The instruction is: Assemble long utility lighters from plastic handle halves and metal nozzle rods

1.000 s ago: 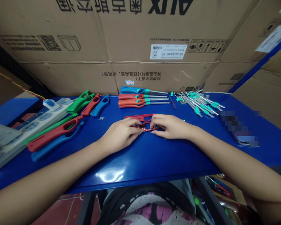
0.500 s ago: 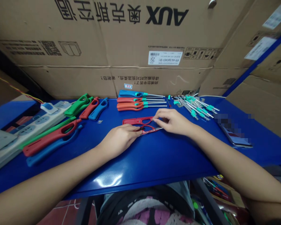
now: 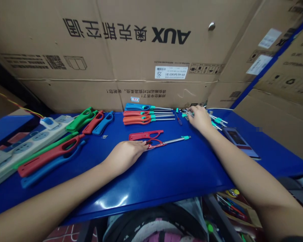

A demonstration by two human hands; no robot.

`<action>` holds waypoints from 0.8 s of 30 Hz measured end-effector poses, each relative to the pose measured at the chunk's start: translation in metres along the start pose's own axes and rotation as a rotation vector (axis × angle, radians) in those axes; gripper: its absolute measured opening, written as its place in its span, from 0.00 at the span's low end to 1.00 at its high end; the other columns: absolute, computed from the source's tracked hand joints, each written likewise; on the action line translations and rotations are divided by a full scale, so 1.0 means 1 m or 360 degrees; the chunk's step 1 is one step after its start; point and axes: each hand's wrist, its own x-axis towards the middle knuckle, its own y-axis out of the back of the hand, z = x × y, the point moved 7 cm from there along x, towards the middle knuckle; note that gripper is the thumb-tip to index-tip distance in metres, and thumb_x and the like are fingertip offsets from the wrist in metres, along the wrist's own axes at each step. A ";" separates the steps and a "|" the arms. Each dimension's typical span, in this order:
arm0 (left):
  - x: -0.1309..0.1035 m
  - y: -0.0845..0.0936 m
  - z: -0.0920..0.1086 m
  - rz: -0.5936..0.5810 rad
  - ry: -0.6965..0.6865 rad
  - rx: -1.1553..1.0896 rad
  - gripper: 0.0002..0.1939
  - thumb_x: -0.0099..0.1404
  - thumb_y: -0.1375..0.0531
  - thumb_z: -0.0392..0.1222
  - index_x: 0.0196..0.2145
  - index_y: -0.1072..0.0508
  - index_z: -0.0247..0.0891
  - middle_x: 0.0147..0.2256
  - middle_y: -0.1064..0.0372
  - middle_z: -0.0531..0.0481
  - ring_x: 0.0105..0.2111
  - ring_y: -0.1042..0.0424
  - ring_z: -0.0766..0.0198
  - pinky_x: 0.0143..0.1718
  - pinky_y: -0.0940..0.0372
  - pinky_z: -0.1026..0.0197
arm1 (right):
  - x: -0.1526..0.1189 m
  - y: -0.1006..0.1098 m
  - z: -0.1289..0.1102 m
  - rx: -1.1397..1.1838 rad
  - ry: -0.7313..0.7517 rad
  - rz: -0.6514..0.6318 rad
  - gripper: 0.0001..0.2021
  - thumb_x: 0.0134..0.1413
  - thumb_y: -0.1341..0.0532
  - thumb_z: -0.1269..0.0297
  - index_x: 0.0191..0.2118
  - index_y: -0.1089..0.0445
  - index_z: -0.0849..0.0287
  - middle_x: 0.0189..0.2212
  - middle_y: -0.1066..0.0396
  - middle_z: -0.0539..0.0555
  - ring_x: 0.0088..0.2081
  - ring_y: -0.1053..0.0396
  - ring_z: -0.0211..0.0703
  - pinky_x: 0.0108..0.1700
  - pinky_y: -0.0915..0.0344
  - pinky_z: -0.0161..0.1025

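Observation:
My left hand [image 3: 128,153] is closed on the near end of an opened red lighter half [image 3: 155,144], its fingers hiding most of the handle. From that half a metal lighter tube [image 3: 175,139] with a teal collar points right, lying on the blue table. Just beyond lies the matching red handle shell [image 3: 145,134], apart from the fingers. My right hand [image 3: 200,117] is over a pile of metal tubes with teal collars [image 3: 218,120]. Its fingers curl down into small parts at the pile's left side; what they grip is hidden.
Assembled lighters [image 3: 137,120] lie in a stack at the back. Loose coloured handle shells [image 3: 50,156] lie left, beside a white power strip [image 3: 35,139]. A small screwdriver [image 3: 178,119], tiny screws [image 3: 104,136] and a phone [image 3: 241,143] are on the table. Cardboard [image 3: 111,67] walls the back.
My right hand has left the red lighter half and moved right and away to the tube pile. The tube's teal-collared end is now uncovered. My left hand stays on the lighter half.

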 end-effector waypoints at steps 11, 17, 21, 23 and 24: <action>0.002 0.008 -0.011 0.0088 -0.0009 -0.0181 0.13 0.73 0.45 0.39 0.41 0.19 0.38 0.43 0.19 0.48 0.43 0.19 0.58 0.48 0.26 0.58 | 0.002 -0.026 0.003 0.0121 0.0067 -0.0084 0.10 0.55 0.41 0.68 0.41 0.25 0.59 0.49 0.31 0.64 0.53 0.38 0.63 0.52 0.39 0.57; 0.002 0.005 -0.012 0.0024 -0.0076 -0.0138 0.13 0.73 0.45 0.39 0.43 0.20 0.37 0.43 0.19 0.45 0.44 0.20 0.56 0.48 0.26 0.56 | 0.007 -0.013 0.005 0.0609 -0.0147 -0.0091 0.08 0.55 0.39 0.65 0.40 0.28 0.61 0.38 0.25 0.61 0.39 0.28 0.51 0.45 0.32 0.46; 0.003 0.006 -0.008 0.0027 -0.0090 -0.0061 0.13 0.74 0.46 0.38 0.42 0.20 0.37 0.43 0.20 0.44 0.42 0.19 0.57 0.46 0.25 0.58 | -0.003 -0.011 -0.022 0.1206 -0.0145 -0.0382 0.13 0.55 0.36 0.59 0.43 0.33 0.58 0.28 0.25 0.53 0.29 0.28 0.42 0.33 0.33 0.37; 0.003 0.008 -0.006 0.0033 -0.0092 -0.0045 0.13 0.73 0.46 0.37 0.42 0.21 0.37 0.42 0.20 0.45 0.41 0.19 0.58 0.45 0.26 0.59 | -0.013 -0.013 -0.042 0.1354 -0.0058 -0.0597 0.12 0.52 0.34 0.57 0.34 0.34 0.57 0.24 0.27 0.51 0.27 0.29 0.41 0.31 0.34 0.36; 0.003 0.009 -0.005 0.0032 -0.0085 -0.0050 0.13 0.73 0.46 0.37 0.42 0.21 0.37 0.42 0.20 0.45 0.40 0.19 0.58 0.45 0.26 0.59 | -0.019 -0.013 -0.052 0.1343 0.0027 -0.0682 0.12 0.51 0.33 0.56 0.32 0.34 0.57 0.24 0.27 0.51 0.27 0.30 0.40 0.31 0.35 0.36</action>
